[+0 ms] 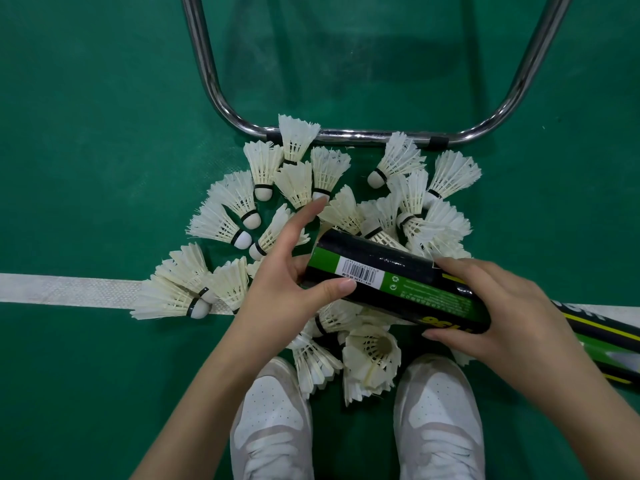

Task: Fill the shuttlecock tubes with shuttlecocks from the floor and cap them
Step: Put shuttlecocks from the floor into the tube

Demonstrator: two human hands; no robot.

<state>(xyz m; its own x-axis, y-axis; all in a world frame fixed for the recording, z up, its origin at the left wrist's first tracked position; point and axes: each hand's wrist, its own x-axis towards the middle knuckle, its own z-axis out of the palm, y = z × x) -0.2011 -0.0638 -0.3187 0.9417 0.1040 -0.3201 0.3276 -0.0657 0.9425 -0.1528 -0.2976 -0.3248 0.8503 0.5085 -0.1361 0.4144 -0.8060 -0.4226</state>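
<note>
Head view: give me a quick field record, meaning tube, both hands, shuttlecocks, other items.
tube: black and green tube, held roughly level over the pile
left hand: left hand grips the tube's left end, thumb on the label
right hand: right hand grips the tube's right end
shuttlecocks: white shuttlecocks loose on the green floor
other: more tubes at right; chrome frame; white shoes

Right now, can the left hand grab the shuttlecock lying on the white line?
Probably yes, but not yet: the left hand is holding the tube. The shuttlecock lies close by, nothing covering it.
</note>
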